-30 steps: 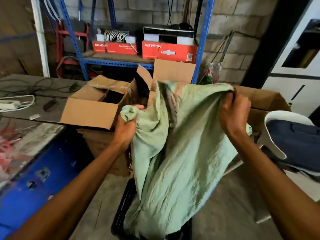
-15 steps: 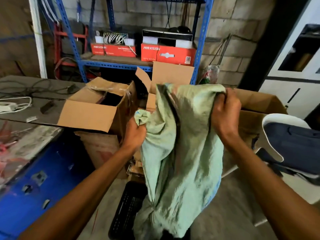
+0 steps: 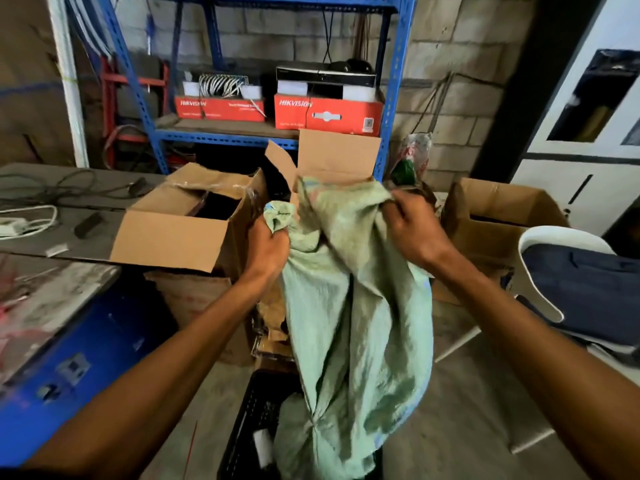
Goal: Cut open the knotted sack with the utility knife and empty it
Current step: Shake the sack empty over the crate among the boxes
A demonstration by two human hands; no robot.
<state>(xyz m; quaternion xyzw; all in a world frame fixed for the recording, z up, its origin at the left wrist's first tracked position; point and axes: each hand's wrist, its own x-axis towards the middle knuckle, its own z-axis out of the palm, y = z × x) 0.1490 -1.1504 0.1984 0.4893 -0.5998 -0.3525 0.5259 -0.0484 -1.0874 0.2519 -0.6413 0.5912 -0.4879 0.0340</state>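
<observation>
Left hand [image 3: 268, 249] clenched around bunched sack [image 3: 353, 306] corner, right hand [image 3: 414, 230] gripping its top edge; both arms outstretched, sack hanging limp over black crate [image 3: 249, 420]. Cardboard box [image 3: 187, 226] open behind.

**Counted: what is in view**

One green sack [image 3: 356, 306], hanging limp. Two hands: the left hand [image 3: 266, 249] and the right hand [image 3: 414, 230], each gripping the sack's upper edge. One black crate [image 3: 249, 431] on the floor below the sack.

Open cardboard boxes, three: one on the grey surface [image 3: 173, 237], one behind the sack [image 3: 337, 154], one at the right [image 3: 498, 216]. A fourth, closed carton [image 3: 194, 299] stands under the first.

Red boxes on the blue shelf, two: a flat one [image 3: 220, 109] and a taller one [image 3: 329, 114]. One blue shelf rack [image 3: 396, 98]. One white chair with a dark cushion [image 3: 581, 275].
</observation>
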